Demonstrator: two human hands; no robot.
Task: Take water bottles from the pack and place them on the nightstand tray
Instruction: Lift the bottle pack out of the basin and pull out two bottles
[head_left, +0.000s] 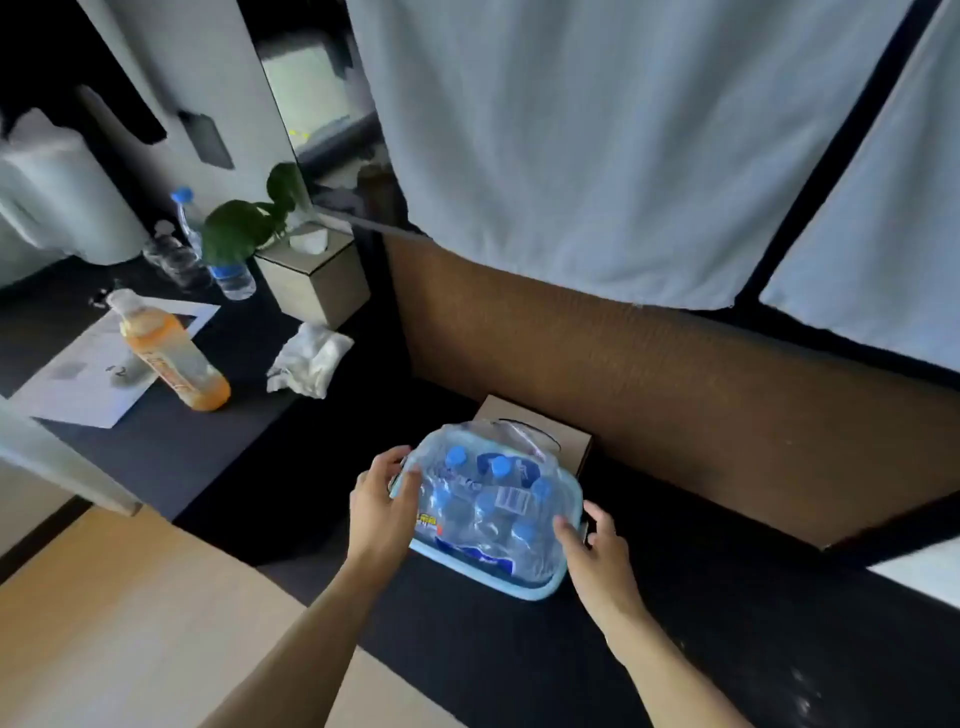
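Bottles (488, 512) blurred under pack (483, 499) wrap, tray (524, 592) mostly hidden.

A dark ledge (675, 649) at lower centre carried a light-blue tray (524, 591); at left, a dark counter (171, 447) bore an orange bottle (171, 353), paper (78, 379) and tissue box (317, 280).

text: none legible | barcode sticker (511, 500) on pack (488, 512) wrap
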